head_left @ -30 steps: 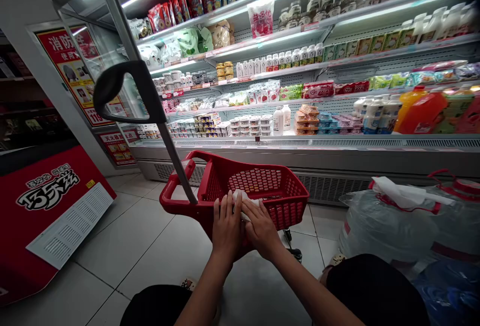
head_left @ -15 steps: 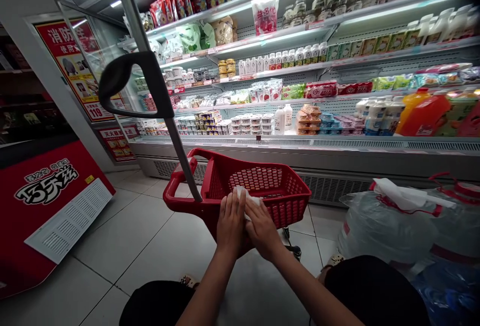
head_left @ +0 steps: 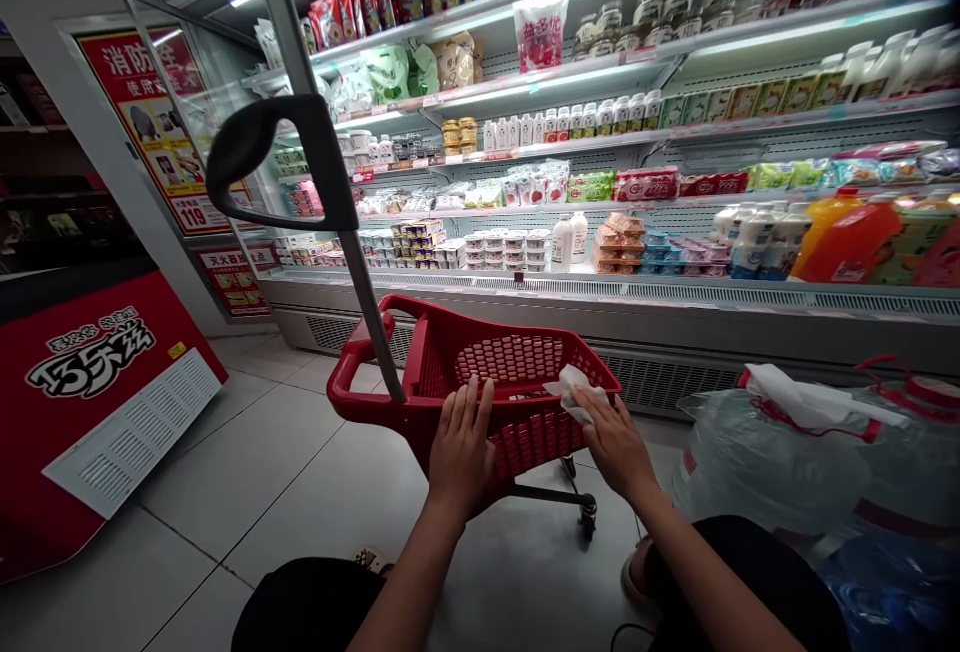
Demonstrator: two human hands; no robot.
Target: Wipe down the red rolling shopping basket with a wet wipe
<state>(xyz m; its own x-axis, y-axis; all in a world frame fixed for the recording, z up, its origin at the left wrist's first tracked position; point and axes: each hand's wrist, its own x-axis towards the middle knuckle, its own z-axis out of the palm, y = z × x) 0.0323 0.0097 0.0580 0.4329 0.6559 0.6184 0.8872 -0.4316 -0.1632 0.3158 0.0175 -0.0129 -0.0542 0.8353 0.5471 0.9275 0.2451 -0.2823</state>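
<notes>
A red plastic shopping cart with mesh sides stands before me, its grey pole and black handle rising at the left. My left hand lies with fingers stretched out against the near side of the cart, over its rim. Toward the right end of the same rim, my right hand presses a crumpled white tissue against the cart. The tissue is partly covered by the fingers of that hand.
A refrigerated display with dairy and drinks runs along the back. At the left stands a red freezer. Large water bottles in plastic wrap stand at the right. Tiled floor lies below.
My right hand has slid right along the cart's near rim with the tissue, away from my left hand. The left hand has stayed nearly in place.
</notes>
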